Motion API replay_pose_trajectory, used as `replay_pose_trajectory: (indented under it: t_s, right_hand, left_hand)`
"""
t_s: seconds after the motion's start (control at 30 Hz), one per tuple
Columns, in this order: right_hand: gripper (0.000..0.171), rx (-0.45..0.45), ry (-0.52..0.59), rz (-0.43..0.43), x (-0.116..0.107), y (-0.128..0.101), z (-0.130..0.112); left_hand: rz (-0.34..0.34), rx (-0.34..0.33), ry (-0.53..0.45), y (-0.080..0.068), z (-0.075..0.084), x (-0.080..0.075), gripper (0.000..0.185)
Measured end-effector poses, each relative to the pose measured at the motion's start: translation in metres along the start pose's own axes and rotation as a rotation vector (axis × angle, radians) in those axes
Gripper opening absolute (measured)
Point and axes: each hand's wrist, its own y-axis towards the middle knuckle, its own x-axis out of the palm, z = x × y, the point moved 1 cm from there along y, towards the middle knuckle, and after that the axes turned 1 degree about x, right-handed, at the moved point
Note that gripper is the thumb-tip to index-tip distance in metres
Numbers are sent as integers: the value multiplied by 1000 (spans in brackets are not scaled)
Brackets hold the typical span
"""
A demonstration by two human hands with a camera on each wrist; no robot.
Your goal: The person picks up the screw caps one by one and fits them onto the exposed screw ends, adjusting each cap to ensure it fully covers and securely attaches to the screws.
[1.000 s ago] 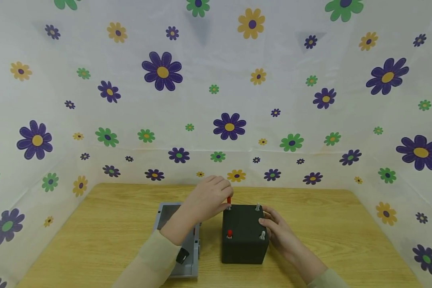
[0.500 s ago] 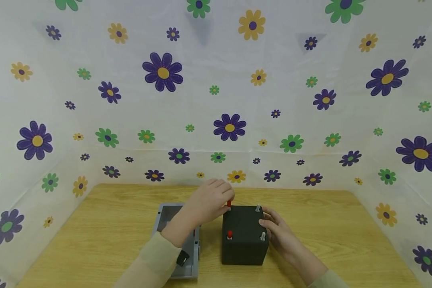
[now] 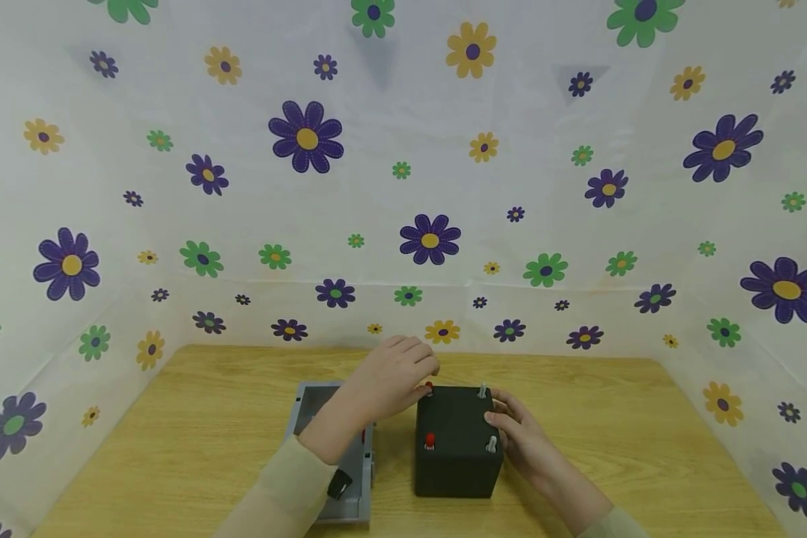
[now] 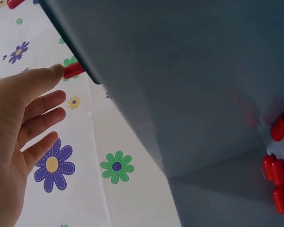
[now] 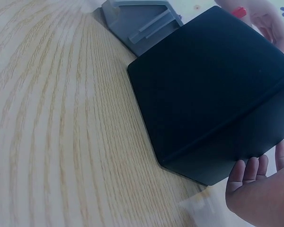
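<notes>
Seemingly mid-capping: left hand (image 3: 388, 379) touches red cap (image 3: 430, 387) at 11 o'clock on black box (image 3: 453, 418), pinch unclear; right hand (image 3: 526, 439) grips box; next likely needs pressing.

Pale khaki sleeves (image 3: 272, 487), plain cloth, straight-edged cuffs (image 3: 304, 462)

I see smooth matt box (image 3: 453, 418), glossy plastic caps (image 3: 430, 440), metallic-looking posts (image 3: 492, 444), smooth plastic tray (image 3: 356, 482), wood-grain counter (image 3: 592, 403), creased backdrop (image 3: 255, 187).

tray left of box
both stand on the table before you: tray (image 3: 366, 508), box (image 3: 453, 422), table (image 3: 578, 388); your left hand (image 3: 393, 373) is at the box's far-left corner, your right hand (image 3: 521, 433) at its right.
</notes>
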Motion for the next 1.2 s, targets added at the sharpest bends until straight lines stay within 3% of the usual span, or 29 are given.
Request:
replay_pose_trajectory:
  t_s: [0.23, 0.5, 1.2]
  right_hand:
    - [55, -5, 1, -11, -1, 0, 1]
    - [53, -16, 5, -13, -1, 0, 3]
    - [60, 1, -5, 28, 2, 0, 1]
  left_hand:
    - [24, 6, -7, -2, 0, -1, 10]
    - [-25, 1, -27, -7, 3, 0, 14]
    - [-49, -1, -23, -12, 5, -3, 10]
